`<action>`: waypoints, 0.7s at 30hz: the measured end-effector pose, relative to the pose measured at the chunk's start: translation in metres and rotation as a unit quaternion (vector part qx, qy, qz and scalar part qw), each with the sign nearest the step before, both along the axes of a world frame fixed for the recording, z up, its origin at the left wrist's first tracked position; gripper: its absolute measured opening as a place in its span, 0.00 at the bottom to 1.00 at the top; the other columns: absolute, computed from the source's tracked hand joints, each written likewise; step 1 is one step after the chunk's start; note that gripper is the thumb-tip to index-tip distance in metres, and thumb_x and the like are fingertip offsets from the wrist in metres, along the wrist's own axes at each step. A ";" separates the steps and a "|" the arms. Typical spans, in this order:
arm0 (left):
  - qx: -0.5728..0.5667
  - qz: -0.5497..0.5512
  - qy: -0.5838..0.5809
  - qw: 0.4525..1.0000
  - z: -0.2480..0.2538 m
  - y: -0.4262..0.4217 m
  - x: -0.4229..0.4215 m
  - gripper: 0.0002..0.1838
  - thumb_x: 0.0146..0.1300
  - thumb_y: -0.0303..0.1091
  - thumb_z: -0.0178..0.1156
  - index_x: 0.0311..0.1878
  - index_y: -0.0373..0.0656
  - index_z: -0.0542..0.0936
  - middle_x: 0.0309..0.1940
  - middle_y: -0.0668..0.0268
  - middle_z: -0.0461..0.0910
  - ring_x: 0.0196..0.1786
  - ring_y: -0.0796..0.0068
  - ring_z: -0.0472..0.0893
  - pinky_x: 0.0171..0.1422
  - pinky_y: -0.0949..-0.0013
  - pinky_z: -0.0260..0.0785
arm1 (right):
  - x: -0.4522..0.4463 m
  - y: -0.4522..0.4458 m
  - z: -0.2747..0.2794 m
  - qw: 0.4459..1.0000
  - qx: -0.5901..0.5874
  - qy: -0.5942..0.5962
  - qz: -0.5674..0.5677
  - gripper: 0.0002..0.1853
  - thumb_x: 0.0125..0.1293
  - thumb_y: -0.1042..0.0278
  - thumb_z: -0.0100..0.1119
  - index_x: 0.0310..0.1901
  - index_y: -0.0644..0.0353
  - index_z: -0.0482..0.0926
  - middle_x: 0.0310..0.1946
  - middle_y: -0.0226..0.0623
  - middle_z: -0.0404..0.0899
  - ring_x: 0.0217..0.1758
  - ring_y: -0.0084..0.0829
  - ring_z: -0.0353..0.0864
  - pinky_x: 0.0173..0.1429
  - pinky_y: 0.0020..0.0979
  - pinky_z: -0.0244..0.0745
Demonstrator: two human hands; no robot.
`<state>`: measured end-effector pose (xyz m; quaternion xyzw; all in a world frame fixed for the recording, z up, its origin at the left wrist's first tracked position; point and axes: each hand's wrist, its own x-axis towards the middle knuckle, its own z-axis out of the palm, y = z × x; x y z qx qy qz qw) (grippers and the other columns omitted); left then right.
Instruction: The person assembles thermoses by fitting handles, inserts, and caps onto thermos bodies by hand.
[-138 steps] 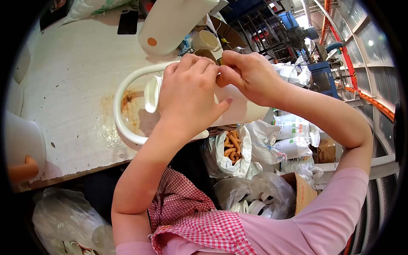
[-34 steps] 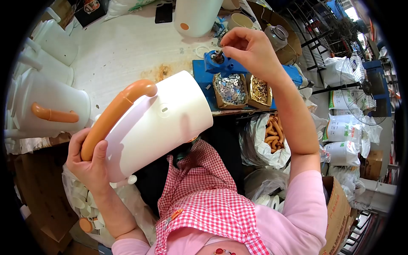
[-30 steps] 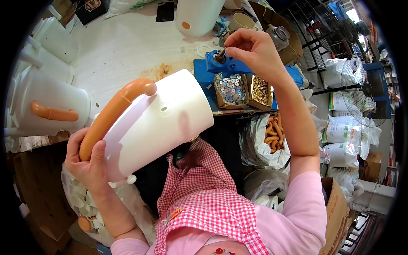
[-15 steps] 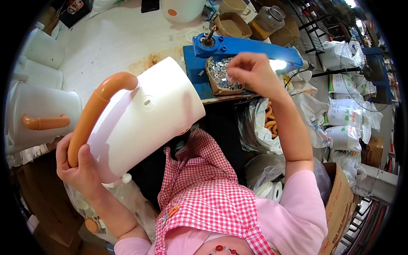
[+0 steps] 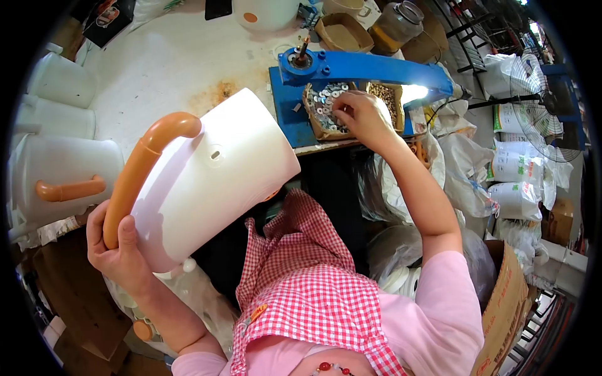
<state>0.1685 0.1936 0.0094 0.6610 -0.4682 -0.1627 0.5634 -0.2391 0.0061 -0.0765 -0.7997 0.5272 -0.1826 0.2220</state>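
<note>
My left hand (image 5: 122,254) is wrapped round the lower end of an orange curved handle (image 5: 139,166) on a white plastic bucket (image 5: 232,182). The bucket lies tilted across my lap, its side facing up. One end of the handle meets its wall, near a small slotted hole. Over a cardboard box (image 5: 326,133) of metal washers (image 5: 329,100) is my right hand (image 5: 367,119), its fingers bunched and pointing down at them. Whatever the fingertips might hold is hidden.
A blue machine arm (image 5: 382,66) with a lit lamp reaches over the washers and a box of small screws (image 5: 384,94). White buckets (image 5: 72,166) stand at left. Plastic bags (image 5: 401,188) hang at right, near a fan (image 5: 542,100). A jar (image 5: 398,25) stands at the back.
My right hand has moved down and slightly left to the washers. The box of small screws now shows beside it. My left hand still grips the handle, and the bucket has barely shifted.
</note>
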 end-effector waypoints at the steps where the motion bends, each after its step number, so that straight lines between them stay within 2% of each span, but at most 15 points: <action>1: -0.022 -0.004 -0.020 1.000 -0.002 -0.002 0.000 0.21 0.63 0.41 0.73 0.51 0.35 0.81 0.27 0.77 0.73 0.25 0.91 0.65 0.29 0.84 0.53 | -0.001 0.000 0.006 1.000 -0.006 0.000 0.002 0.05 0.59 0.71 0.66 0.36 0.58 0.84 0.36 0.38 0.84 0.42 0.43 0.84 0.46 0.38 0.78; 5: -0.024 -0.002 -0.015 1.000 -0.002 -0.004 0.000 0.21 0.63 0.41 0.74 0.50 0.35 0.81 0.28 0.77 0.73 0.25 0.91 0.64 0.29 0.84 0.52 | -0.002 0.008 0.026 0.987 0.069 -0.118 -0.083 0.08 0.63 0.70 0.66 0.41 0.64 0.85 0.31 0.39 0.85 0.32 0.27 0.81 0.42 0.30 0.76; 9: -0.021 -0.010 -0.007 1.000 0.000 -0.003 -0.003 0.21 0.62 0.40 0.75 0.50 0.36 0.81 0.28 0.78 0.74 0.25 0.91 0.64 0.29 0.84 0.52 | -0.001 0.004 0.048 0.993 0.070 -0.078 -0.055 0.08 0.63 0.72 0.66 0.41 0.67 0.84 0.33 0.36 0.86 0.33 0.24 0.82 0.42 0.27 0.76; 11: -0.026 -0.010 -0.005 1.000 0.002 -0.001 -0.003 0.21 0.62 0.40 0.75 0.50 0.36 0.81 0.28 0.78 0.73 0.25 0.91 0.64 0.29 0.84 0.52 | -0.004 0.002 0.041 0.996 0.056 -0.053 -0.044 0.09 0.63 0.72 0.67 0.41 0.68 0.84 0.33 0.36 0.86 0.33 0.24 0.82 0.41 0.27 0.75; 13: 0.003 -0.011 0.031 0.999 0.005 0.002 -0.002 0.20 0.59 0.38 0.76 0.47 0.34 0.81 0.39 0.70 0.80 0.38 0.83 0.75 0.47 0.78 0.67 | -0.004 -0.002 0.042 0.998 0.040 -0.026 -0.028 0.09 0.62 0.72 0.67 0.41 0.68 0.84 0.33 0.36 0.86 0.33 0.25 0.81 0.41 0.28 0.75; 16: -0.002 -0.012 0.028 1.000 0.003 0.004 0.001 0.20 0.59 0.37 0.76 0.47 0.34 0.81 0.39 0.70 0.81 0.38 0.82 0.75 0.47 0.78 0.68 | 0.004 0.009 0.052 0.999 0.034 -0.036 -0.020 0.08 0.63 0.70 0.66 0.41 0.66 0.84 0.32 0.34 0.87 0.32 0.22 0.81 0.39 0.26 0.74; 18: -0.004 -0.014 0.034 0.999 0.003 0.003 0.002 0.20 0.59 0.37 0.76 0.47 0.34 0.81 0.39 0.70 0.81 0.38 0.82 0.75 0.47 0.78 0.68 | 0.014 0.015 0.072 0.974 0.131 -0.180 -0.039 0.06 0.64 0.71 0.65 0.40 0.63 0.85 0.32 0.31 0.86 0.31 0.18 0.79 0.37 0.23 0.72; 19: -0.005 -0.018 0.040 0.999 0.003 0.003 0.001 0.20 0.59 0.37 0.77 0.47 0.34 0.81 0.39 0.70 0.81 0.39 0.82 0.76 0.47 0.78 0.68 | 0.021 0.012 0.083 0.974 0.130 -0.179 -0.041 0.06 0.64 0.71 0.65 0.40 0.63 0.85 0.32 0.31 0.86 0.31 0.18 0.79 0.37 0.23 0.72; 21: -0.002 -0.017 0.037 0.999 0.003 0.002 -0.002 0.20 0.58 0.37 0.77 0.47 0.34 0.81 0.39 0.70 0.81 0.39 0.82 0.76 0.47 0.78 0.68 | 0.037 0.002 0.100 0.932 0.077 -0.353 -0.028 0.06 0.65 0.71 0.66 0.40 0.63 0.85 0.32 0.29 0.85 0.31 0.16 0.78 0.36 0.20 0.71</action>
